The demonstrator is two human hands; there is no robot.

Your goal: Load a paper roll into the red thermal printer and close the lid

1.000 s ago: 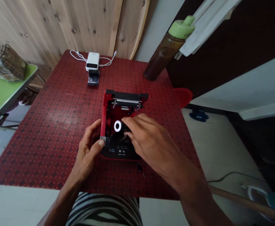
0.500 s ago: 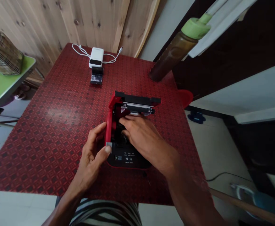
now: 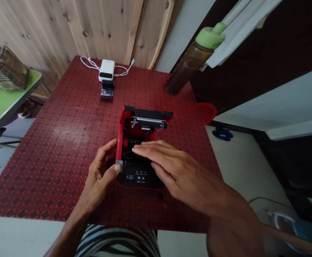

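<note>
A small red and black printer (image 3: 125,136) stands on the red patterned table (image 3: 65,135) with its lid (image 3: 148,113) tipped open at the back. My left hand (image 3: 101,175) grips its left side, thumb on the grey front corner, fingers curled round the red wall. My right hand (image 3: 169,167) hovers flat over the open bay and the black button panel (image 3: 137,176), fingers stretched out and holding nothing. The inside of the bay is mostly hidden by those fingers.
A white power bank (image 3: 106,70) with a white cable and a small black device (image 3: 107,89) lie at the table's far side. A brown bottle with a green cap (image 3: 190,60) stands at the far right corner. A green side table (image 3: 0,103) is on the left.
The white roll seen in the bay a second ago is no longer visible. My right hand has drawn out of the bay and flattened over the printer's front. The left hand keeps its grip.
</note>
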